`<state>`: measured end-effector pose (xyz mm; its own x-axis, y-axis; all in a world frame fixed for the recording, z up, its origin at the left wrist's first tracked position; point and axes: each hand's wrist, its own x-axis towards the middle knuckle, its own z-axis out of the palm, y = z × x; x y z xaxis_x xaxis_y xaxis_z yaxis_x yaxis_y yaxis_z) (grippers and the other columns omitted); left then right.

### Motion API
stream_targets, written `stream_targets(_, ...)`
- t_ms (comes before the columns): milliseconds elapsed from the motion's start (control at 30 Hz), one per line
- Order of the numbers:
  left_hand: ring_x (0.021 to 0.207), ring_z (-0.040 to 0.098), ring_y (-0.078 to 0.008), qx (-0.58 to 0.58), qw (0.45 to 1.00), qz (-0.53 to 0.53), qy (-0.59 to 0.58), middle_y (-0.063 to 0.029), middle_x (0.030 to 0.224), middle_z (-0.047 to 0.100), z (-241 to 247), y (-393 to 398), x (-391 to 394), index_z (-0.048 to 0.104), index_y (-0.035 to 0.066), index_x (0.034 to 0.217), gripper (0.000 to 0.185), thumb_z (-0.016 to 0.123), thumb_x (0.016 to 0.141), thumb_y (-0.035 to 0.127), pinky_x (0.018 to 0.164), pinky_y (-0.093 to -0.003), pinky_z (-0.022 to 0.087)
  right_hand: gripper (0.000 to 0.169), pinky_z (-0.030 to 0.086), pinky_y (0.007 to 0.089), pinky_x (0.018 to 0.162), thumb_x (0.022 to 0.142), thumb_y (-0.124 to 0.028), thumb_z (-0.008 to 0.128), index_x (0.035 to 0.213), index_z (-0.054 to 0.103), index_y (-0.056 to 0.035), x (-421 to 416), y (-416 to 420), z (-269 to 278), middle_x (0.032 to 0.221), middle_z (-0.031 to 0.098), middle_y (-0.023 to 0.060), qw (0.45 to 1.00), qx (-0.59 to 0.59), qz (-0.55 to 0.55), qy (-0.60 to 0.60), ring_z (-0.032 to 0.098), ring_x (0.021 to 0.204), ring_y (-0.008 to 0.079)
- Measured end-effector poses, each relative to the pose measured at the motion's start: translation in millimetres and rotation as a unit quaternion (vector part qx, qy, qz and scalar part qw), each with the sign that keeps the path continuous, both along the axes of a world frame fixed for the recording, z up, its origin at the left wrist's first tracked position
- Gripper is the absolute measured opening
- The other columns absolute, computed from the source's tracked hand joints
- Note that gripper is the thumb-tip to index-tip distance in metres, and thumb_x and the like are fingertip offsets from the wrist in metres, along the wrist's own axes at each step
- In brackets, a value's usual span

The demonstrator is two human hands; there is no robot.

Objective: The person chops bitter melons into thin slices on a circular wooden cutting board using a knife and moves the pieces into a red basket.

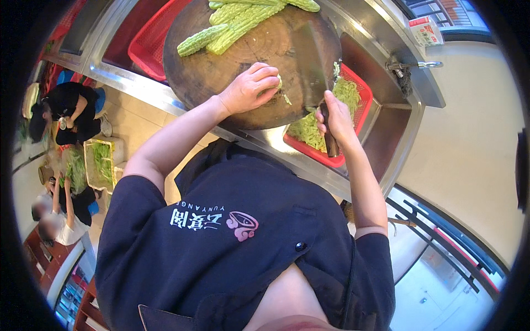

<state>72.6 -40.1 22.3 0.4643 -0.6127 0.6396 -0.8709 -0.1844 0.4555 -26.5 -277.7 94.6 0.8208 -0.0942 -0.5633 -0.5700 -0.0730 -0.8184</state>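
My right hand (338,118) grips the dark handle of a cleaver (311,68), whose broad blade is over the right part of a round wooden chopping block (198,78) and looks slightly blurred. On the block, my left hand (253,87) has its fingers curled over a small pale green piece (280,82), mostly hidden under them. A thin shred lies beside those fingertips. Several halved bitter melons (244,27) rest at the block's far side. Sliced green pieces (308,131) fill a red plastic basket (364,89) below the block's right edge.
The block sits across a stainless steel sink (391,136); another red basket (149,45) stands left of it. A faucet (418,65) juts from the right rim, and a carton (426,32) stands beyond. At left, people (68,111) crouch or sit near a foam box (99,163) of greens.
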Motion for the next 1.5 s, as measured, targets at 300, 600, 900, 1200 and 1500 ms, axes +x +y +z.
stream_targets(300, 0.101, 0.057, -0.0308, 0.000, 1.000, -0.002, 0.020, -0.0102, 0.108, 0.060, -1, 2, 0, 0.060, 0.005, 0.098, 0.024, 0.072, 0.077, 0.005, 0.087, -0.0384, 0.050, 0.044, 0.036, 0.0255, 0.042, 0.104, -0.042, 0.040, 0.079, 0.049, -0.0064, -34, 26, 84, 0.060, 0.048, 0.0012, 0.986, -0.065, 0.148, 0.038, 0.043, 0.042, 0.0088)
stream_targets(600, 0.101, 0.058, -0.0321, -0.015, 0.999, -0.005, 0.038, -0.0108, 0.108, 0.060, -2, 1, 0, 0.060, 0.005, 0.096, 0.023, 0.073, 0.076, 0.004, 0.087, -0.0397, 0.050, 0.039, 0.036, 0.0242, 0.046, 0.106, -0.037, 0.039, 0.102, 0.057, -0.0024, -36, 17, 88, 0.056, 0.044, -0.0022, 0.982, -0.059, 0.163, 0.078, 0.041, 0.044, 0.0068)
stream_targets(900, 0.101, 0.059, -0.0325, -0.018, 0.999, -0.003, 0.047, -0.0114, 0.108, 0.061, -4, 3, 0, 0.062, 0.005, 0.096, 0.024, 0.074, 0.075, 0.005, 0.087, -0.0402, 0.051, 0.039, 0.035, 0.0263, 0.042, 0.105, -0.036, 0.040, 0.105, 0.058, -0.0019, 1, 41, 41, 0.054, 0.046, -0.0011, 0.984, -0.049, 0.173, 0.019, 0.041, 0.041, 0.0079)
stream_targets(1200, 0.101, 0.059, -0.0324, -0.018, 0.999, 0.009, 0.050, -0.0114, 0.108, 0.061, -4, 3, -2, 0.062, 0.005, 0.096, 0.023, 0.074, 0.076, 0.005, 0.086, -0.0392, 0.051, 0.039, 0.035, 0.0248, 0.041, 0.105, -0.036, 0.039, 0.105, 0.058, -0.0020, -12, 28, 70, 0.054, 0.046, -0.0005, 0.983, -0.049, 0.173, 0.024, 0.042, 0.040, 0.0081)
stream_targets(1500, 0.101, 0.059, -0.0323, -0.015, 0.999, -0.010, 0.045, -0.0115, 0.107, 0.060, 1, 1, -5, 0.063, 0.005, 0.096, 0.023, 0.074, 0.077, 0.005, 0.087, -0.0393, 0.051, 0.039, 0.035, 0.0257, 0.039, 0.105, -0.038, 0.041, 0.101, 0.057, -0.0023, 7, 48, 7, 0.055, 0.047, -0.0009, 0.990, -0.027, 0.135, -0.017, 0.042, 0.039, 0.0086)
